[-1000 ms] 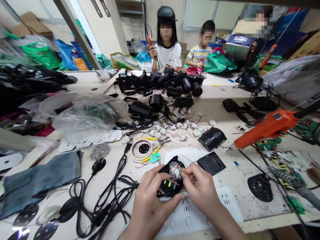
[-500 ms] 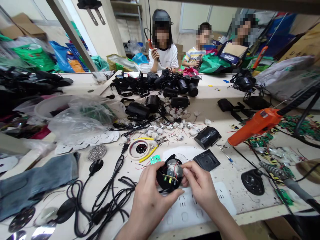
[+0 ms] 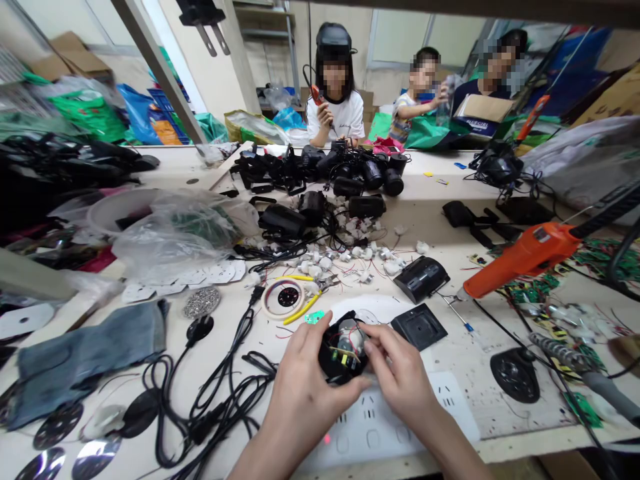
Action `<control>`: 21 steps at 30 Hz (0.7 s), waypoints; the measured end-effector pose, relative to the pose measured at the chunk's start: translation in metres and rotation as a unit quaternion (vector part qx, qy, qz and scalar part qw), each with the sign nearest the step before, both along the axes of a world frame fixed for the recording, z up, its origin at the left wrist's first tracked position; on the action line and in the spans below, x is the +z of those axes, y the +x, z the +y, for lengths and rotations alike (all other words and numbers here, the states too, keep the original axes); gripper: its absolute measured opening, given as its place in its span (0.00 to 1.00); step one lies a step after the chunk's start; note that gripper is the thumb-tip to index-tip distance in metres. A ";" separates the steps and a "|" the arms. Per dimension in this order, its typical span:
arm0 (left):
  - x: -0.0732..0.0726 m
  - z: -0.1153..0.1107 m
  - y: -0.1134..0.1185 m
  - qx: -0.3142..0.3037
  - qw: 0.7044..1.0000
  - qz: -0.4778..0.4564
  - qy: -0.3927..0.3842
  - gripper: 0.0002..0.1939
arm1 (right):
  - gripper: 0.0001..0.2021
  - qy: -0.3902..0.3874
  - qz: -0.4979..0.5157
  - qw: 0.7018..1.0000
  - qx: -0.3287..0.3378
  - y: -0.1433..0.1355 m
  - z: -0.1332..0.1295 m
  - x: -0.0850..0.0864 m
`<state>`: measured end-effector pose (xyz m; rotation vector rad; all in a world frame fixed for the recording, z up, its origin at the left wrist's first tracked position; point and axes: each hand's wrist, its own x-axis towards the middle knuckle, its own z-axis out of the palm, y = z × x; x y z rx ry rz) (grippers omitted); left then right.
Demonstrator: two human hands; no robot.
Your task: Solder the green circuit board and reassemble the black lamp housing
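Note:
Between my hands is a round black plastic housing (image 3: 327,363) with a silvery motor (image 3: 349,335), thin red wires and a small circuit board inside. My left hand (image 3: 305,383) wraps round its left side, thumb along the front edge. The fingers of my right hand (image 3: 397,363) pinch at the right rim, near the red wires; whether they grip a wire or the rim is hidden. Under both hands lies a white power strip (image 3: 373,437) with a lit red light. Just behind, a green circuit board (image 3: 315,317) and a square black cover (image 3: 419,327) rest on the bench.
An orange electric screwdriver (image 3: 520,260) hangs at right, its tip by a black casing (image 3: 421,278). Yellow-handled pliers (image 3: 303,308) lie around a tape roll (image 3: 265,307). Black cords (image 3: 200,400) coil at left. A soldering iron (image 3: 600,387) is at right. Several people are across the bench.
The view has shifted slightly, so the scene sits a little further right. My right fingers have moved slightly at the housing's rim. Across the bench, one person has raised an arm.

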<state>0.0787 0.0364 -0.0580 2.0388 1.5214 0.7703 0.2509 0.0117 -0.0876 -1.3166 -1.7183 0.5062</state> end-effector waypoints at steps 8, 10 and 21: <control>0.008 0.006 0.004 0.000 0.999 -0.009 -0.034 0.40 | 0.13 0.024 -0.028 0.999 0.031 0.000 0.005 0.001; 0.008 0.006 0.003 0.000 0.999 -0.014 -0.039 0.41 | 0.14 0.037 -0.039 0.998 0.044 0.000 0.005 0.002; 0.014 0.013 0.003 0.009 0.995 -0.006 -0.101 0.43 | 0.12 0.034 -0.016 0.998 0.054 0.004 0.008 0.003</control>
